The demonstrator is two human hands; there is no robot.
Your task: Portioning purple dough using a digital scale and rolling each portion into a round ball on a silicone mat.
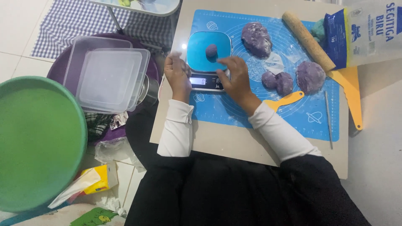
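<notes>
Your right hand (237, 79) rests on the kitchen scale (208, 62), fingers spread beside the dough ball (211, 50) — left hand (177, 73) loosely curled, seemingly empty — desk-edge.

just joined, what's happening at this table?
A person is portioning purple dough. A small dough ball sits on the blue kitchen scale. The right hand reaches over the scale's front edge, fingers near the ball; the left hand rests beside the scale, loosely closed. On the blue mat lie a large dough lump, three smaller pieces, a rolling pin and a yellow scraper.
</notes>
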